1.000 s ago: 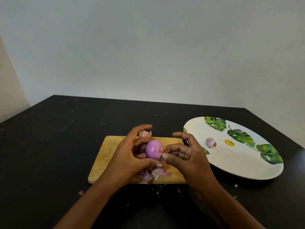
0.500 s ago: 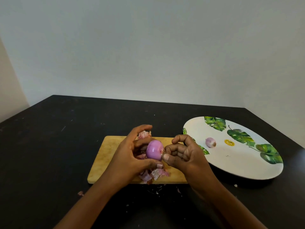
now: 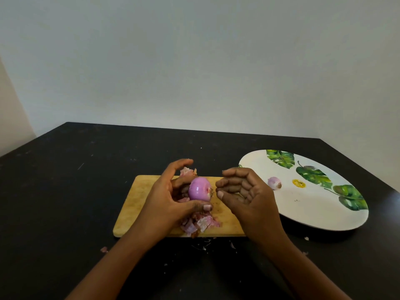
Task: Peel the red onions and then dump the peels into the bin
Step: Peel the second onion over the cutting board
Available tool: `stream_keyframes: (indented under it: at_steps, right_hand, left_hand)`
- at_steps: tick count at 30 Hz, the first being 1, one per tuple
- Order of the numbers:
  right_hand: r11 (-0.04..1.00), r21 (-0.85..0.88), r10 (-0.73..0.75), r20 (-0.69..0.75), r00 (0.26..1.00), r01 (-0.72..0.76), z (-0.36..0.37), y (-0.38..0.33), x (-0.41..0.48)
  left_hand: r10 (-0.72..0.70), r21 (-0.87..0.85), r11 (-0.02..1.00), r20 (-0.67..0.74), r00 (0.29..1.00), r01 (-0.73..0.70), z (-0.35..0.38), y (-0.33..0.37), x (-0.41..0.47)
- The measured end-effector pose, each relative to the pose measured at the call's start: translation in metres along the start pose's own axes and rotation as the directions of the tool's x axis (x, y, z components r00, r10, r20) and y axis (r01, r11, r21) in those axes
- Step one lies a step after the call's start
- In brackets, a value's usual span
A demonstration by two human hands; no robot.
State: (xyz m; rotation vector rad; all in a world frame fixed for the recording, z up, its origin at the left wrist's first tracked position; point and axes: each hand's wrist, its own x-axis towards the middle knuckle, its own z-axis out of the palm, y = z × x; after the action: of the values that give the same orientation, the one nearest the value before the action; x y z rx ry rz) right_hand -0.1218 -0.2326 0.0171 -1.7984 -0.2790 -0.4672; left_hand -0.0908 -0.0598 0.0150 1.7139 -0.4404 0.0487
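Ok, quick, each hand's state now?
Left hand: grips the red onion.
Right hand: open, loosely curled, holding nothing.

Your left hand [image 3: 164, 202] hides the back of the onion [image 3: 199, 188] and some peels [image 3: 205, 223], while your right hand [image 3: 253, 198] covers a corner of the board [image 3: 134, 202].

glossy peeled onion [image 3: 198, 189] – matt wooden board [image 3: 138, 198], papery peels [image 3: 200, 224], glossy plate [image 3: 313, 215].
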Motion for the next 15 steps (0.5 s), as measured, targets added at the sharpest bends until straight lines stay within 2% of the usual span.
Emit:
stream_keyframes:
  at_steps: [10, 15]
  right_hand:
    - [1.0, 0.02, -0.015, 0.038, 0.999, 0.015, 0.003, 0.001, -0.001]
    - [0.974, 0.123, 0.159, 0.211, 0.964, -0.188, -0.008, 0.002, 0.004]
  left_hand:
    - [0.0, 0.003, 1.0, 0.023, 1.0, 0.0, 0.002, -0.003, 0.0]
    - [0.005, 0.03, 1.0, 0.095, 0.996, -0.007, 0.001, -0.003, -0.002]
